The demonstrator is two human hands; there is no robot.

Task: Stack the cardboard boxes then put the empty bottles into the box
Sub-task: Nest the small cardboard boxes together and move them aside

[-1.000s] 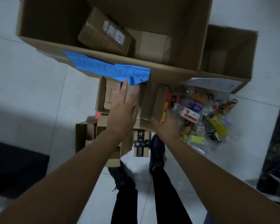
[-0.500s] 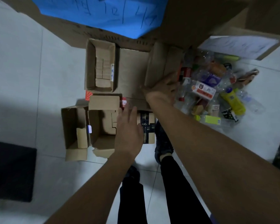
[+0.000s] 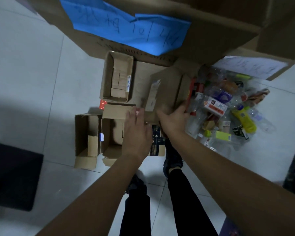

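The middle box (image 3: pixel 167 86) lay on the floor (image 3: pixel 41 82), tight against the big box (image 3: pixel 220 36), with the bottles (image 3: pixel 228 113) heaped just beside its right edge. The right hand (image 3: pixel 174 120) was on its near edge, probably to drag it free for stacking; through the blur I cannot tell whether the fingers had closed. The left hand (image 3: pixel 137 132) hovered flat and released over a small open box (image 3: pixel 112 126).
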